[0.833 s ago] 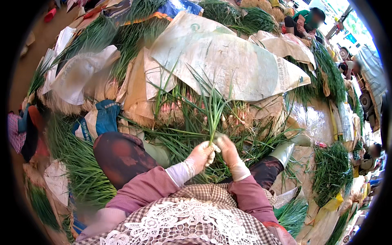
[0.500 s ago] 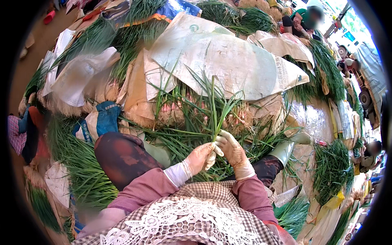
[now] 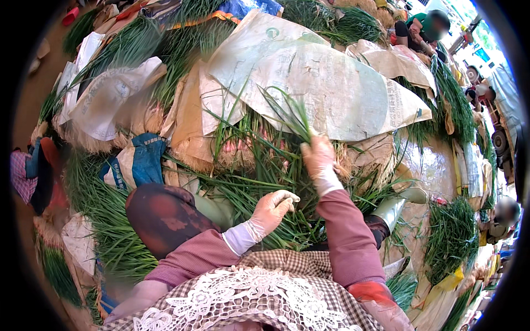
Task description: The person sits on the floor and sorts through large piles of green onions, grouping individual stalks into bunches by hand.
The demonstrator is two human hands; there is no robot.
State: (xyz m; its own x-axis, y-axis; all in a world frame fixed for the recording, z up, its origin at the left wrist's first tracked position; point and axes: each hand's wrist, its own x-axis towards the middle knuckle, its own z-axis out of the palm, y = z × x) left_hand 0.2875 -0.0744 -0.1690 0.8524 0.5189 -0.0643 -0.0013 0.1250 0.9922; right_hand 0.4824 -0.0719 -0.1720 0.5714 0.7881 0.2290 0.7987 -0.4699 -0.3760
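My right hand (image 3: 319, 157), in a pale thin glove, is reaching forward, closed on a small bunch of spring onions (image 3: 298, 118) whose green leaves point away and are smeared by motion. Just beyond it lies a row of spring onions (image 3: 234, 144) with pinkish-white bulbs and stringy roots, partly under a large whitish woven sack (image 3: 326, 83). My left hand (image 3: 271, 209), gloved too, hangs above loose green leaves (image 3: 243, 187) between my legs. Its fingers are curled together, and nothing shows in them.
A blue-and-white sack (image 3: 135, 160) lies beside my bent left knee (image 3: 165, 218). More spring onions (image 3: 450, 237) are heaped on the right. My pale green boot (image 3: 395, 207) rests beside brown sacking. A person (image 3: 425, 30) sits at the far right; another (image 3: 33, 171) is at left.
My hands were together holding the spring onions upright. They have parted: the right has carried the bunch forward over the row, while the left stays near my lap. The view has shifted slightly.
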